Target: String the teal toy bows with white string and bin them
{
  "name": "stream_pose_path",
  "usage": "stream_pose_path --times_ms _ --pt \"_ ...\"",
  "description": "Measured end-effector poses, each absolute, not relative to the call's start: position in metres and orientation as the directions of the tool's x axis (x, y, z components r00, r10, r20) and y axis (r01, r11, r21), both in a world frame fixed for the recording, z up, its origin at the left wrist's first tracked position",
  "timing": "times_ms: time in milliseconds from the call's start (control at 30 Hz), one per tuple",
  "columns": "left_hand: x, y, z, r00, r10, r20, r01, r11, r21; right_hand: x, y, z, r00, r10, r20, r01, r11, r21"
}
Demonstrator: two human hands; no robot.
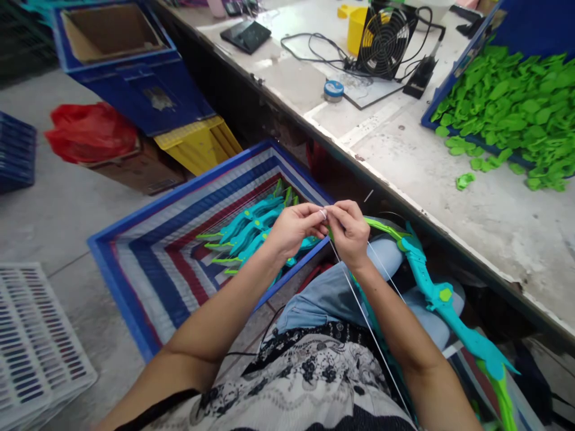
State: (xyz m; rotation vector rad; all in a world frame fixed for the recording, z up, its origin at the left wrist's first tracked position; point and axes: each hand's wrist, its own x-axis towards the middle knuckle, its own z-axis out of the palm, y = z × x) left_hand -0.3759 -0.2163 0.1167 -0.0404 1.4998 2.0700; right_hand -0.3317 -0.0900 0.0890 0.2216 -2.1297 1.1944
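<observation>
My left hand and my right hand meet above the edge of the lined crate, fingertips pinched on a thin white string. A small loop of it shows at the left fingers. From my right hand two strands run down toward my lap. A turquoise and green plastic toy bow lies across my legs, its green tip reaching up to my right hand. Whether my right fingers also grip that tip is hidden. Several similar toy bows lie stacked in the blue crate with a striped lining.
To the right stands a workbench with a blue bin of green plastic pieces, a black fan, a small round tin and cables. A white slatted crate, a red bag and a blue bin stand left.
</observation>
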Motion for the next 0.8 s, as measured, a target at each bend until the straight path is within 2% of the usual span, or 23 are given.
stream_pose_path --times_ms 167,300,433,533,600,667,800 --pt "-0.369 -0.203 0.119 -0.874 0.277 -0.398 -0.476 -0.334 0.814 -0.329 -0.087 0.090 -0.766 0.177 0.618 -0.417 0.595 -0.687" --pt "-0.369 -0.197 0.122 -0.873 0.291 -0.390 -0.474 -0.327 0.818 -0.328 -0.080 0.099 -0.776 0.059 0.628 -0.413 0.705 -0.576" --pt "-0.366 -0.198 0.124 -0.900 0.278 -0.337 -0.405 -0.246 0.881 -0.328 -0.069 0.109 -0.818 -0.053 0.573 -0.365 0.817 -0.447" --pt "-0.363 -0.202 0.126 -0.894 0.361 -0.266 -0.330 -0.128 0.935 -0.327 -0.064 0.116 -0.850 -0.082 0.520 -0.324 0.860 -0.394" --pt "-0.362 -0.205 0.127 -0.884 0.411 -0.222 -0.270 -0.062 0.961 -0.326 -0.063 0.118 -0.861 -0.061 0.505 -0.317 0.840 -0.440" --pt "-0.362 -0.207 0.124 -0.888 0.421 -0.184 -0.203 0.000 0.979 -0.325 -0.064 0.116 -0.859 -0.007 0.512 -0.332 0.770 -0.545" --pt "-0.361 -0.208 0.114 -0.930 0.352 -0.106 -0.072 0.109 0.991 -0.320 -0.067 0.105 -0.875 0.145 0.462 -0.327 0.528 -0.784"
